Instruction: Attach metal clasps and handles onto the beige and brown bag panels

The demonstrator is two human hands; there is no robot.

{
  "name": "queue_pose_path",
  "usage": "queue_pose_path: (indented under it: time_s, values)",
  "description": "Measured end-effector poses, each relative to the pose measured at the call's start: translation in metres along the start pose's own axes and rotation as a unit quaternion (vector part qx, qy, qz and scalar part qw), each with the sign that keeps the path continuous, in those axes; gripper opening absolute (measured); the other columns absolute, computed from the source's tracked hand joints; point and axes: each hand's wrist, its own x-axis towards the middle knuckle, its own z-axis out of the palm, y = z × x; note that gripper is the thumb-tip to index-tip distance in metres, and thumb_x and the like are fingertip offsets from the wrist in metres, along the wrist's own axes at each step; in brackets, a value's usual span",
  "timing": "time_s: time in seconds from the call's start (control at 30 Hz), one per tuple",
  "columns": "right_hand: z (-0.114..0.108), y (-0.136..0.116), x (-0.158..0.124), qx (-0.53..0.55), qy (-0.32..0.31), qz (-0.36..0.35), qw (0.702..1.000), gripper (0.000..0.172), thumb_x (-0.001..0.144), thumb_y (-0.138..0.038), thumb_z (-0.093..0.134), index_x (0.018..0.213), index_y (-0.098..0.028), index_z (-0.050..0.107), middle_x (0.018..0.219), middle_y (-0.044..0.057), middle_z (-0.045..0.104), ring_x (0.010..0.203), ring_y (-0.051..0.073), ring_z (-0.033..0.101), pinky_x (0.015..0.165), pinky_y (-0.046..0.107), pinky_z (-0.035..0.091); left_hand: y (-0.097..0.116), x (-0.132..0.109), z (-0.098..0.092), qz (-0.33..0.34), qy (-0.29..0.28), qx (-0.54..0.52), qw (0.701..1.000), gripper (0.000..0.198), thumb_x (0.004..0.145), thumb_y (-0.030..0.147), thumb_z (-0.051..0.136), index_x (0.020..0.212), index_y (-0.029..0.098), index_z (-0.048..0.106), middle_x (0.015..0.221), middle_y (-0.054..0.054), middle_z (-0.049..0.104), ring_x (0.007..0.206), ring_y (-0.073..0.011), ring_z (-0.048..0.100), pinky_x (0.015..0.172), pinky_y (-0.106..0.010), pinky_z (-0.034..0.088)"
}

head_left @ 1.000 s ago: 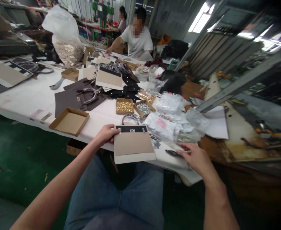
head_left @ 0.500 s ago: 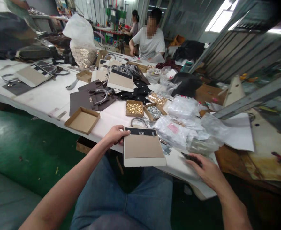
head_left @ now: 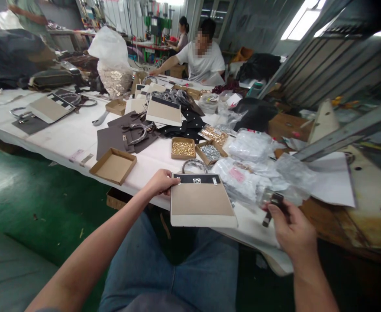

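My left hand (head_left: 161,182) is closed on the upper left corner of a beige bag panel (head_left: 203,201), thumb on top. The panel is tilted toward me over the table's front edge. Along its top runs a dark strip (head_left: 205,178) with small silver metal plates. A wrapped loop handle (head_left: 193,164) shows just beyond that strip. To the right, my right hand (head_left: 294,225) grips a short dark object with a shiny lower end (head_left: 267,218), raised above the table corner. Its exact kind is unclear, and the fingers cover part of it.
Cardboard trays hold gold studs (head_left: 182,148) and silver studs (head_left: 210,152). A shallow cardboard tray (head_left: 114,166) sits left. Dark bag pieces (head_left: 125,136), more panels (head_left: 163,112) and plastic bags (head_left: 242,177) cover the white table (head_left: 47,134). A co-worker (head_left: 205,60) sits across; a metal post (head_left: 336,130) slants at right.
My right hand has lifted and turned, bringing the dark object upright. The panel has shifted slightly right in my left hand. Across the table, the co-worker's arm has stretched out to the left.
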Motion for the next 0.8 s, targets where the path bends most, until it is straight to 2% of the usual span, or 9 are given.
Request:
queue_pose_path:
  time_s: [0.07, 0.17, 0.23, 0.4, 0.5, 0.57, 0.63, 0.7, 0.8]
  values:
    - [0.007, -0.028, 0.003, 0.077, 0.007, 0.014, 0.997, 0.051, 0.104, -0.066, 0.072, 0.136, -0.027, 0.074, 0.109, 0.011, 0.083, 0.099, 0.034, 0.081, 0.1, 0.051, 0.065, -0.001, -0.004, -0.001, 0.001, 0.008, 0.002, 1.0, 0.034, 0.096, 0.049, 0.079, 0.085, 0.022, 0.061, 0.048, -0.002, 0.063, 0.034, -0.0149, 0.05, 0.04, -0.024, 0.024]
    - [0.02, -0.063, 0.01, 0.174, -0.014, 0.019, 0.984, 0.046, 0.107, -0.064, 0.067, 0.137, -0.029, 0.071, 0.107, 0.008, 0.077, 0.083, 0.026, 0.073, 0.08, 0.042, 0.064, 0.002, -0.009, -0.004, -0.001, 0.009, -0.013, 1.0, 0.034, 0.096, 0.046, 0.079, 0.083, 0.022, 0.06, 0.046, -0.001, 0.06, 0.034, -0.0142, 0.049, 0.04, -0.023, 0.023]
    - [0.033, -0.075, 0.016, 0.158, -0.056, 0.025, 0.986, 0.049, 0.107, -0.066, 0.067, 0.138, -0.029, 0.071, 0.105, 0.007, 0.077, 0.078, 0.024, 0.07, 0.07, 0.038, 0.059, 0.002, -0.011, -0.007, 0.002, 0.017, -0.028, 0.999, 0.035, 0.096, 0.046, 0.08, 0.081, 0.023, 0.059, 0.046, 0.0, 0.058, 0.035, -0.014, 0.05, 0.04, -0.023, 0.023]
    - [0.086, -0.083, 0.027, 0.013, -0.199, 0.014, 0.98, 0.049, 0.093, -0.07, 0.081, 0.108, -0.024, 0.081, 0.1, 0.01, 0.084, 0.088, 0.031, 0.076, 0.077, 0.04, 0.059, -0.006, -0.013, -0.01, -0.006, 0.039, -0.033, 0.999, 0.036, 0.095, 0.047, 0.084, 0.082, 0.022, 0.061, 0.046, 0.002, 0.058, 0.034, -0.0124, 0.047, 0.04, -0.023, 0.023]
    - [0.117, -0.085, 0.028, 0.04, -0.221, 0.051, 0.973, 0.051, 0.094, -0.071, 0.078, 0.105, -0.021, 0.084, 0.104, 0.011, 0.087, 0.094, 0.034, 0.078, 0.079, 0.041, 0.06, -0.012, -0.014, -0.011, -0.008, 0.034, -0.042, 0.999, 0.035, 0.096, 0.049, 0.083, 0.085, 0.022, 0.063, 0.047, 0.002, 0.06, 0.032, -0.0109, 0.04, 0.04, -0.023, 0.023]
    - [0.129, -0.088, 0.027, 0.097, -0.217, 0.097, 0.966, 0.054, 0.092, -0.071, 0.08, 0.105, -0.019, 0.086, 0.105, 0.012, 0.088, 0.092, 0.034, 0.079, 0.076, 0.04, 0.06, -0.014, -0.016, -0.012, -0.004, 0.034, -0.046, 0.998, 0.035, 0.096, 0.048, 0.082, 0.085, 0.022, 0.063, 0.046, 0.002, 0.06, 0.032, -0.0112, 0.04, 0.04, -0.023, 0.022]
    - [0.132, -0.091, 0.029, 0.137, -0.21, 0.14, 0.958, 0.057, 0.09, -0.072, 0.082, 0.106, -0.018, 0.086, 0.101, 0.012, 0.088, 0.086, 0.032, 0.079, 0.07, 0.038, 0.058, -0.014, -0.017, -0.014, -0.001, 0.027, -0.051, 0.998, 0.035, 0.096, 0.049, 0.082, 0.085, 0.022, 0.063, 0.046, 0.001, 0.06, 0.032, -0.0114, 0.04, 0.04, -0.024, 0.021]
    - [0.128, -0.095, 0.035, 0.121, -0.206, 0.162, 0.958, 0.059, 0.086, -0.074, 0.085, 0.103, -0.017, 0.087, 0.094, 0.011, 0.087, 0.081, 0.032, 0.078, 0.065, 0.037, 0.055, -0.01, -0.017, -0.014, 0.002, 0.023, -0.059, 0.998, 0.036, 0.096, 0.051, 0.081, 0.085, 0.022, 0.063, 0.046, 0.001, 0.06, 0.032, -0.0112, 0.04, 0.04, -0.023, 0.021]
    - [0.114, -0.099, 0.051, 0.075, -0.179, 0.138, 0.971, 0.06, 0.085, -0.075, 0.086, 0.101, -0.016, 0.089, 0.088, 0.01, 0.086, 0.081, 0.031, 0.077, 0.066, 0.036, 0.053, 0.003, -0.012, -0.012, 0.018, 0.034, -0.054, 0.998, 0.037, 0.096, 0.053, 0.08, 0.087, 0.022, 0.063, 0.045, 0.001, 0.059, 0.033, -0.0125, 0.044, 0.041, -0.024, 0.02]
